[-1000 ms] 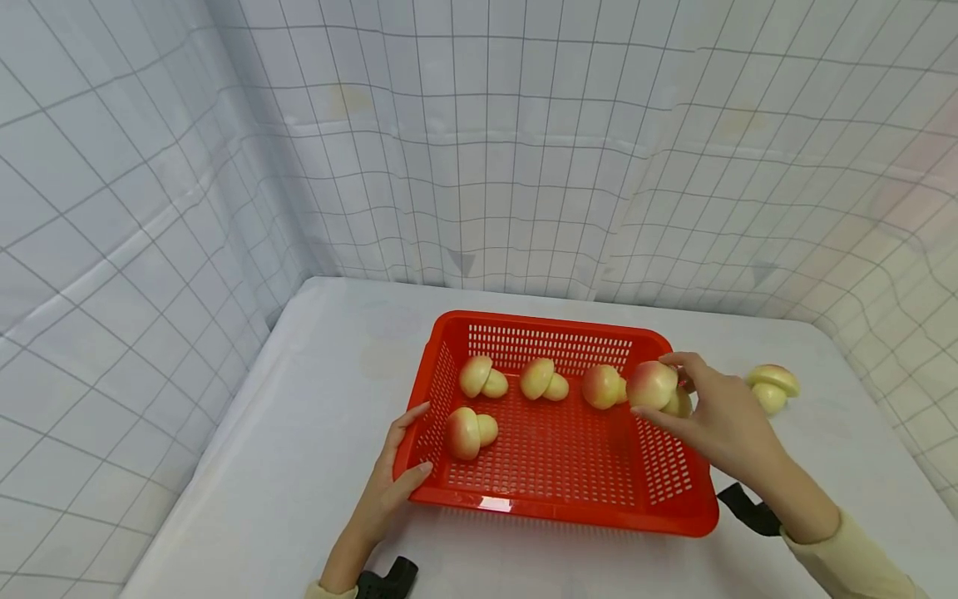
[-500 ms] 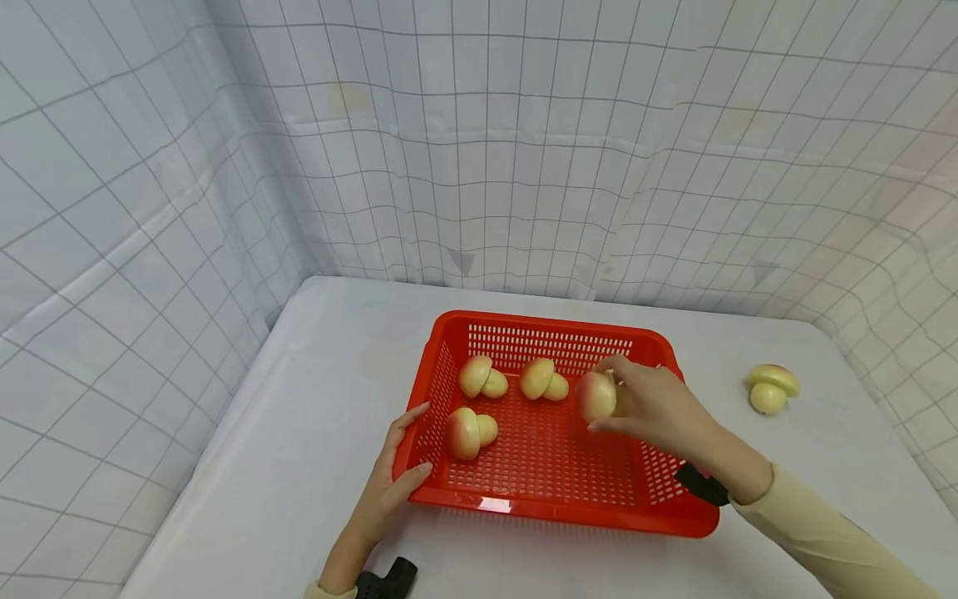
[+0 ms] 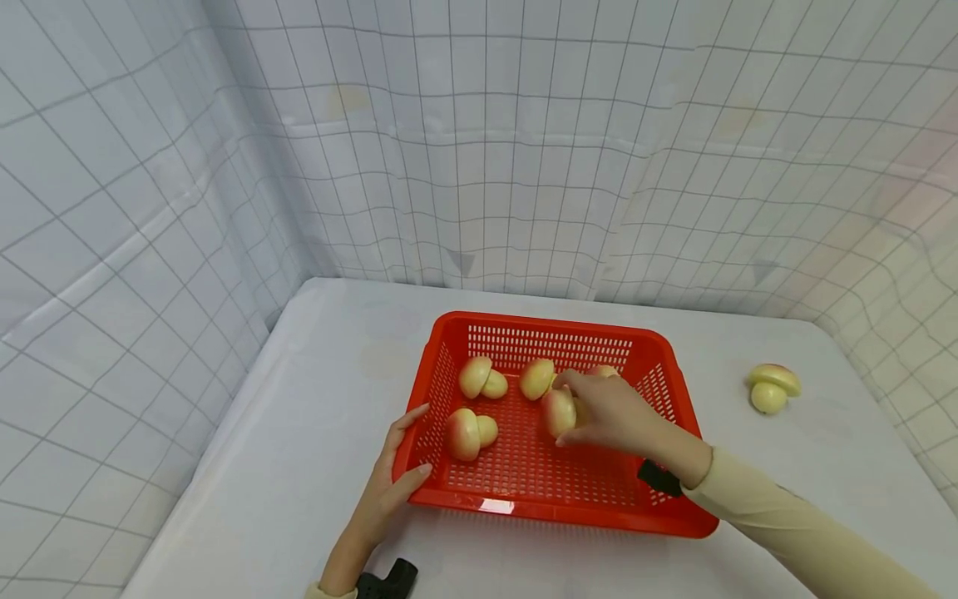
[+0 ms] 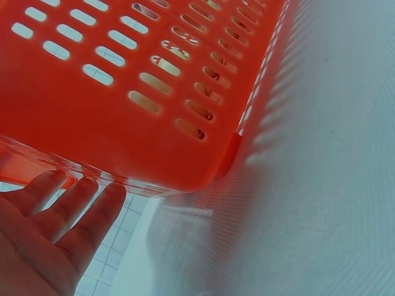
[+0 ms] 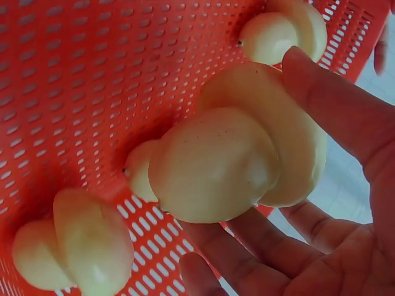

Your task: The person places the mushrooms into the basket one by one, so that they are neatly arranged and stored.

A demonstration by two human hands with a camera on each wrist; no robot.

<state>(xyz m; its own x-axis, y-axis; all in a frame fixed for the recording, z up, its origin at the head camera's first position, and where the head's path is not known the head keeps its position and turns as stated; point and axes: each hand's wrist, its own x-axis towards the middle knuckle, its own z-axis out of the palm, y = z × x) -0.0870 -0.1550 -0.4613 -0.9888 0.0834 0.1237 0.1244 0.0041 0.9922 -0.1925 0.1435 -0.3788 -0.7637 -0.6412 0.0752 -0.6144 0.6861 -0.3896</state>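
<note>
My right hand (image 3: 612,413) holds a mushroom-shaped piece (image 3: 559,412) over the middle of the red basket (image 3: 561,520). In the right wrist view its rounded pale stem (image 5: 213,163) faces the camera, with the thumb on one side of the wide cap and fingers on the other. More mushroom pieces lie in the basket: one at back left (image 3: 475,378), one at back middle (image 3: 535,379), one at front left (image 3: 464,434). A back-right piece (image 3: 603,371) is mostly hidden by my right hand. My left hand (image 3: 385,491) grips the basket's left rim, fingertips and thumb over it.
Another mushroom piece (image 3: 772,388) lies on the white-covered table (image 3: 299,424), right of the basket. White gridded curtains (image 3: 524,166) rise behind and at both sides. A black wrist strap (image 3: 660,477) on my right arm passes over the basket's right part.
My right hand has carried the mushroom piece leftward from the basket's right side to its middle, now partly covering the back-right piece. The left hand and basket have stayed put.
</note>
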